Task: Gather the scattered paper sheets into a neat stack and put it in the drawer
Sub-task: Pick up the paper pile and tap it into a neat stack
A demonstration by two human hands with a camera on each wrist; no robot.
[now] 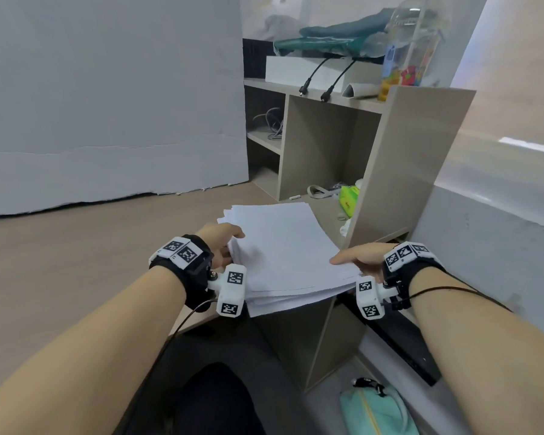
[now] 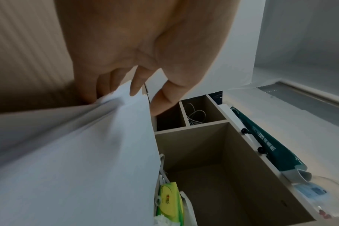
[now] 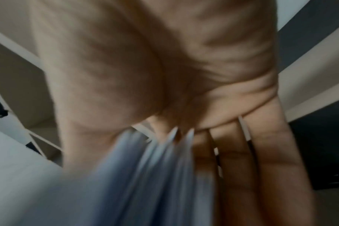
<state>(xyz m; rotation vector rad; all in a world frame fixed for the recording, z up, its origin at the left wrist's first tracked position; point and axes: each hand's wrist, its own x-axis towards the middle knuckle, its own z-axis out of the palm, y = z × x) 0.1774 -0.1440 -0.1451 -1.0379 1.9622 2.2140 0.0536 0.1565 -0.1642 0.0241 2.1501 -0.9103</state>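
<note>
A thick stack of white paper sheets is held in the air between both hands, its edges slightly uneven. My left hand grips the stack's left edge, thumb on top and fingers underneath; the left wrist view shows the sheets fanning out below the left hand. My right hand pinches the near right corner, thumb on top. In the blurred right wrist view the right hand's fingers lie under the sheets. Beige cabinet panels stand below the stack; I cannot tell whether they belong to the drawer.
A beige shelf unit stands just beyond the stack, with cables and a green tissue pack in it. The wooden desk top spreads to the left. A mint pencil case and a black flat object lie low on the right.
</note>
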